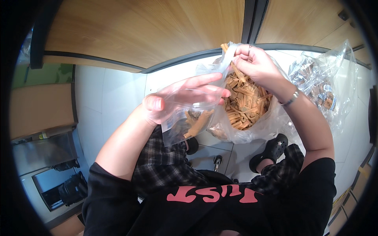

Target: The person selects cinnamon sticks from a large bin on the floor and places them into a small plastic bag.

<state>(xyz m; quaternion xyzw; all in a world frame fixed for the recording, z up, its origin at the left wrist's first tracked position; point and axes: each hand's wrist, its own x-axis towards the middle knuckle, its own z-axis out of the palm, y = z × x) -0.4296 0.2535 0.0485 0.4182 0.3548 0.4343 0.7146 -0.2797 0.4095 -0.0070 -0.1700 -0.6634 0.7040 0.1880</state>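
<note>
My left hand (186,94) has its fingers spread behind a small clear zip bag (189,121), which hangs at the palm and holds several brown bark-like pieces; the grip on it is partly hidden by the film. My right hand (251,62) is closed on the edge of a large translucent plastic bag (245,137) and on what looks like a brown stick (237,69). That large bag stands open on the floor, filled with short brown sticks and curled bark pieces (243,100), and lies just below my right hand.
Right of the large bag lies a clear plastic bag (333,79) with several filled packets inside. Wooden panels (153,32) rise beyond the tiled floor (124,88). My shoe (273,149) is close to the large bag. A black bag (72,188) is at the lower left.
</note>
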